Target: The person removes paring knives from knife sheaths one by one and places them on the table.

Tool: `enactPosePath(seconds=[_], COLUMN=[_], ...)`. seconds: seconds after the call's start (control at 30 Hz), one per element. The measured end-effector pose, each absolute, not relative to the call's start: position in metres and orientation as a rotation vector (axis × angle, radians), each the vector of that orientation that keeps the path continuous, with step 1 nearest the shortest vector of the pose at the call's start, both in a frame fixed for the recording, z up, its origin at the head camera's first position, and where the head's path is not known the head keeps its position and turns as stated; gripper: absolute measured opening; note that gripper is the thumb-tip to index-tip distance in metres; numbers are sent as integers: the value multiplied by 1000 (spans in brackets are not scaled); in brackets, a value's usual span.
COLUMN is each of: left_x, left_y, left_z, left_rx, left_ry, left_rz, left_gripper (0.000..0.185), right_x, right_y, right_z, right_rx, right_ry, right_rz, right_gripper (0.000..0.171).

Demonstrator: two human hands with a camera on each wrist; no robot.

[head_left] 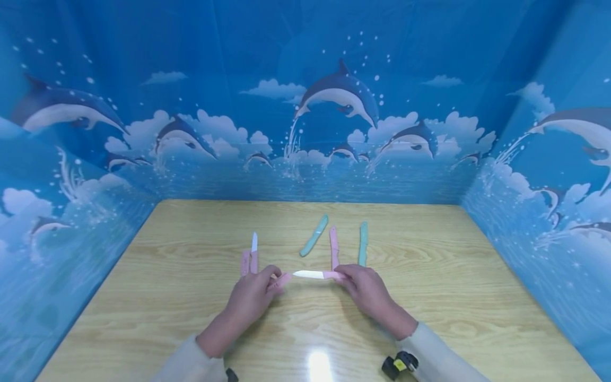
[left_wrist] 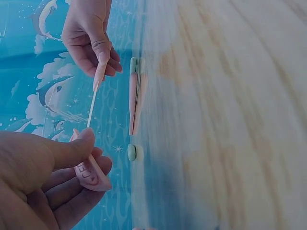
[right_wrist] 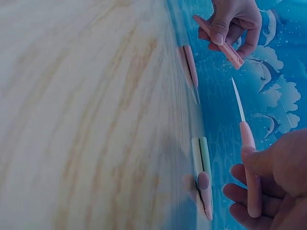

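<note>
Right hand (head_left: pixel 367 289) grips a pink-handled knife (head_left: pixel 319 275) by the handle, fingers (right_wrist: pixel 249 191) curled round it with thumb on top; white blade bare and pointing toward the left hand, held just above the bench (head_left: pixel 429 318). Left hand (head_left: pixel 250 297) pinches a pink sheath (head_left: pixel 280 281) between thumb and fingers (left_wrist: pixel 72 148), open end facing the blade tip. Tip and sheath are close but apart, blade not inside. Both sit over the middle of the bench, near the front.

On the bench behind the left hand: a 2nd pink knife (head_left: pixel 254 253), white blade uncovered and pointing away from the person, with its loose pink sheath (head_left: pixel 245 262) lying just beside it on the left. Behind the right hand: 3 sheathed knives lying flat. A teal one (head_left: pixel 314 236) is tilted, a pink one (head_left: pixel 334 248) lies nearly straight, and a 2nd teal one (head_left: pixel 363 244) lies just right of it. All 3 are near each other but not touching, as far as the head view shows.

Cream sleeves on both forearms, a wrist camera mount (head_left: pixel 400 365) on the right one. Dolphin-print blue backdrop (head_left: pixel 339 95) walls in the bench on 3 sides.
</note>
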State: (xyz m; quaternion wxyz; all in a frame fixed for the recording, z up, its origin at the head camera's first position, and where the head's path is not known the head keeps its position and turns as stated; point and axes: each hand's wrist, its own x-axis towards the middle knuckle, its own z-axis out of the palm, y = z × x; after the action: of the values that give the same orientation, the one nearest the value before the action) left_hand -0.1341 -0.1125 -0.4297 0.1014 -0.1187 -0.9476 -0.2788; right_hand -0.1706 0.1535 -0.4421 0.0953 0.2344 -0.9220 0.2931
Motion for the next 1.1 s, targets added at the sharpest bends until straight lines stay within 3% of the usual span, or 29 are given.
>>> enactPosePath(seconds=[0.47, 1.1], left_x=[-133, -135], left_y=[-112, -112], left_z=[-431, -424], left_rx=[-373, -205], left_ry=[-2726, -2713], left_rz=[-1023, -1518], left_gripper=[23, 16], right_x=[-170, -169], right_y=[154, 149], right_z=[-443, -433], right_rx=[711, 624], right_ry=[-2742, -2723], right_rz=[880, 874], right_gripper=[20, 18])
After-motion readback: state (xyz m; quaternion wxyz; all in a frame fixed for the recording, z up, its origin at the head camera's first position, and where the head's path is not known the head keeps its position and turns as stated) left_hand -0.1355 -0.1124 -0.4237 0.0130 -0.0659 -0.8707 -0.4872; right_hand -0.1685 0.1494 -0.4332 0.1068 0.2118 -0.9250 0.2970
